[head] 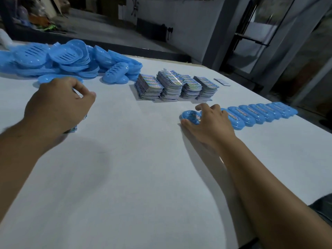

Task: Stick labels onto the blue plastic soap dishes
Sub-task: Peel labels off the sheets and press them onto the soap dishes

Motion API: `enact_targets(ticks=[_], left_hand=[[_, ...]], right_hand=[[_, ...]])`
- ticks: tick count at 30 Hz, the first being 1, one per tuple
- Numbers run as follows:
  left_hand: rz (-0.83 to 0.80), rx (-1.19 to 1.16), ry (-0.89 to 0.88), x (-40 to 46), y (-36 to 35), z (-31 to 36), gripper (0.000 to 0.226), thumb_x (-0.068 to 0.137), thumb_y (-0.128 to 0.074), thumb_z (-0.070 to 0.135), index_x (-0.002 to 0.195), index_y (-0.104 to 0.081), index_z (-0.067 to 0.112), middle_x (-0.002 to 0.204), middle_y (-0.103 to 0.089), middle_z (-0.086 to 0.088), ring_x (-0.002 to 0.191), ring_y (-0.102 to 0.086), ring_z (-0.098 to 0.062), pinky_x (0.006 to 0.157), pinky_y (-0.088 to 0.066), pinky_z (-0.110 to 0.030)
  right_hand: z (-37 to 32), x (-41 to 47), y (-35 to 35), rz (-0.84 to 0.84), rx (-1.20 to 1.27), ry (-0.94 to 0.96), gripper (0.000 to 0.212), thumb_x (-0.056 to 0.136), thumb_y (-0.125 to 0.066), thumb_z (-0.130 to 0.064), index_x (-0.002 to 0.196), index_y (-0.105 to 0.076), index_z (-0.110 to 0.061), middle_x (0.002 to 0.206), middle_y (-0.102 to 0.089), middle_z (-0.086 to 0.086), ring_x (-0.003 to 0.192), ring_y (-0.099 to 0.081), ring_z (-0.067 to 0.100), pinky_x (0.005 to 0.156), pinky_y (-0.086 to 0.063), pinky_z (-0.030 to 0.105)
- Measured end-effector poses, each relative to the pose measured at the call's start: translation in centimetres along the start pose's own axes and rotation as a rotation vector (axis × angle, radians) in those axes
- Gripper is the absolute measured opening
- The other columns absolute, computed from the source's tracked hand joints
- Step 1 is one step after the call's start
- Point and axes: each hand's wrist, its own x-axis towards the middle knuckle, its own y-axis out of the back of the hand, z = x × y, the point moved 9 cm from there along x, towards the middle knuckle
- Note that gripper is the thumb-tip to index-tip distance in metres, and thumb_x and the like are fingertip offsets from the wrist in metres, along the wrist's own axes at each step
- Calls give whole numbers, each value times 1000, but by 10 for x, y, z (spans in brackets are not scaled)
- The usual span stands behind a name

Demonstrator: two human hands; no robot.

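A heap of unlabelled blue soap dishes (59, 60) lies at the table's far left. One dish (45, 80) sits apart just beyond my left hand (59, 105), whose fingers are curled around a small bundle of colourful labels (73, 128) that peeks out below the palm. On the right, a row of labelled dishes (260, 115) overlaps toward the table edge. My right hand (210, 123) rests with spread fingers on the nearest labelled dish (188, 115) at the row's left end.
Several stacks of colourful label sheets (176, 86) stand at the middle back of the white table (143, 168). A few small label strips (221, 82) lie behind them. The table's right edge runs close past the dish row.
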Motion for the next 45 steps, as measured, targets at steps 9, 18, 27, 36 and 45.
enact_targets(ticks=[9, 18, 27, 36, 45], left_hand=[[-94, 44, 50, 4, -7, -3, 25, 91, -67, 47, 77, -57, 29, 73, -58, 15, 67, -54, -12, 68, -44, -37], [-125, 92, 101, 8, -5, -13, 23, 90, -66, 48, 79, -63, 29, 75, -62, 12, 74, -62, -17, 66, -48, -34], [-92, 123, 178, 16, 5, -40, 23, 92, -64, 48, 78, -60, 29, 82, -67, 9, 83, -63, -20, 69, -45, -33], [4, 247, 149, 57, 6, -62, 17, 98, -61, 35, 112, -67, 28, 118, -66, -1, 108, -62, -24, 87, -53, -39], [-185, 455, 86, 95, -13, -100, 26, 102, -59, 35, 125, -67, 27, 141, -52, -5, 129, -47, -29, 106, -42, -47]], right_hand=[[-20, 16, 0, 15, 77, 25, 68, 82, -65, -69, 137, -53, -30, 138, -51, 6, 131, -41, 34, 101, -38, 42], [-156, 34, -30, -135, 180, 350, 24, 86, -69, -50, 101, -68, -32, 93, -70, -8, 90, -65, 19, 73, -49, 31], [-214, 32, -69, -216, 209, 431, 19, 85, -66, -46, 97, -70, -31, 102, -70, -6, 95, -65, 20, 82, -56, 35], [-207, 29, -71, -205, 282, 511, 20, 89, -64, -48, 93, -72, -30, 83, -68, -16, 85, -64, 14, 74, -51, 32], [-202, 35, -53, -184, 392, 503, 16, 90, -66, -47, 92, -71, -32, 85, -69, -17, 81, -62, 6, 67, -47, 29]])
